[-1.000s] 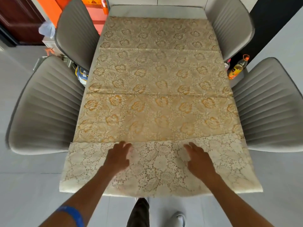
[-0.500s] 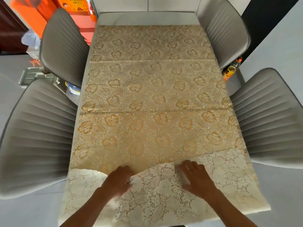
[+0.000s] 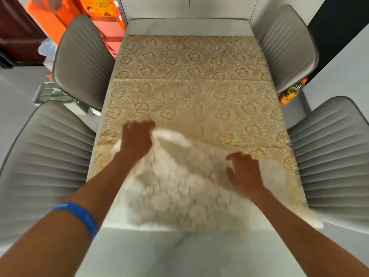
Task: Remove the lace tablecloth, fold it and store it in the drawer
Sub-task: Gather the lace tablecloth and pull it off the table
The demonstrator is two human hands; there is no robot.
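left hand [image 3: 137,139] clenched on blurred cream lace tablecloth [image 3: 179,188], edge raised | right hand [image 3: 244,172] fingers spread flat on it | gold floral undercloth [image 3: 191,86] beneath

Only 1 view: a wide-angle head camera, looking forward and steeply down along the table [image 3: 187,27] from its near end. It sits close above both forearms; the wide angle bends the chairs [image 3: 46,156] at the frame edges.
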